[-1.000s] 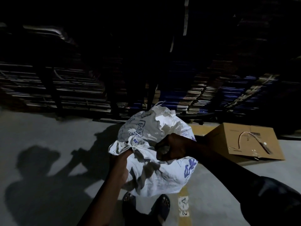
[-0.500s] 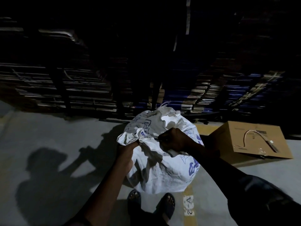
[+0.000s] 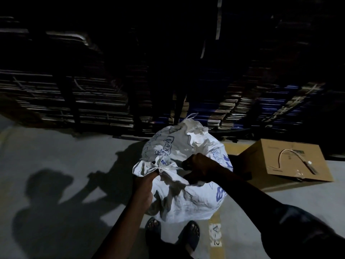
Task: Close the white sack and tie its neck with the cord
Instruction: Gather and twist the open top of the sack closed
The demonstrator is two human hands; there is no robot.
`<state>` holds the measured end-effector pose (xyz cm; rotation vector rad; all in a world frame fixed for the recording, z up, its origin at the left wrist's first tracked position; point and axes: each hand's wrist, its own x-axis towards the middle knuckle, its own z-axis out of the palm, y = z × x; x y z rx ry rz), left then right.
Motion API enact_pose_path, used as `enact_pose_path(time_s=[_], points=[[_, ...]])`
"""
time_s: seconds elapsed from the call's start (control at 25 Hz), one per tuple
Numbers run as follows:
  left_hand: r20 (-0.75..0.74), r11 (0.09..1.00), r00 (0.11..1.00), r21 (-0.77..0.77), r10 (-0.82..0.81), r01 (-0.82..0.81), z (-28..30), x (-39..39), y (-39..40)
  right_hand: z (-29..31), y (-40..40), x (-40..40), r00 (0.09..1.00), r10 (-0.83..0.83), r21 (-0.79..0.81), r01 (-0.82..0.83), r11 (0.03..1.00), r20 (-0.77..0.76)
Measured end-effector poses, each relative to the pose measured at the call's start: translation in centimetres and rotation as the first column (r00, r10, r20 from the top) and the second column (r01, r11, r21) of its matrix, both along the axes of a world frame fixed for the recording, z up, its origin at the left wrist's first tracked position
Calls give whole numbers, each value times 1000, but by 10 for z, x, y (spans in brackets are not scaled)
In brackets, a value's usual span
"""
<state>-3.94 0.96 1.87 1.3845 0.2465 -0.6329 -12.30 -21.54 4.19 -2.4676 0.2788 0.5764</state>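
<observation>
Left hand (image 3: 147, 181): fingers closed around gathered neck (image 3: 158, 168) of white woven plastic sack with blue print (image 3: 188, 199), gripping from below on the sack's left side. Bunched fabric fans out to the left above the fist.

Right hand (image 3: 198, 168): curled into a fist just right of the neck, resting against the sack's upper front, knuckles up. Appears closed on a fold of sack fabric or a cord end; cannot tell which in the dim light. Thin pale strand (image 3: 172, 167) visible between neck and right hand, possibly the cord, not certain.

Sack: standing upright on grey concrete floor (image 3: 65, 146), directly ahead of both hands, bulging, crumpled top edge raised at the far side. Loose white threads at far rim.

Two feet in dark open sandals (image 3: 172, 232) just below sack base. Yellow painted floor line with a white label (image 3: 215, 234) to the right of the feet.

Brown cardboard box (image 3: 287, 159) lying on floor to the right of the sack, apart from it, a white wire on its top face.

Behind: dark stacks of flattened cardboard sheets (image 3: 65, 101). Shadows of arms and head on floor at left.
</observation>
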Motion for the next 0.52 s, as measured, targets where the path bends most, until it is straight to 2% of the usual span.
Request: enact_pose_path(time_s=[0.12, 0.2, 0.36, 0.52], points=[[14, 999, 1000, 47, 25, -25, -5, 2, -3, -14, 13, 4, 993, -60, -179, 78, 981, 101], [-3, 999, 1000, 41, 29, -29, -7, 6, -2, -20, 12, 8, 983, -88, -224, 124, 967, 162], [-35, 998, 999, 56, 16, -14, 2, 11, -6, -6, -13, 6, 973, -84, -90, 105, 990, 216], [-173, 991, 985, 125, -25, 47, 5, 25, -28, 16, -35, 5, 976, 66, 1, -68, 998, 209]])
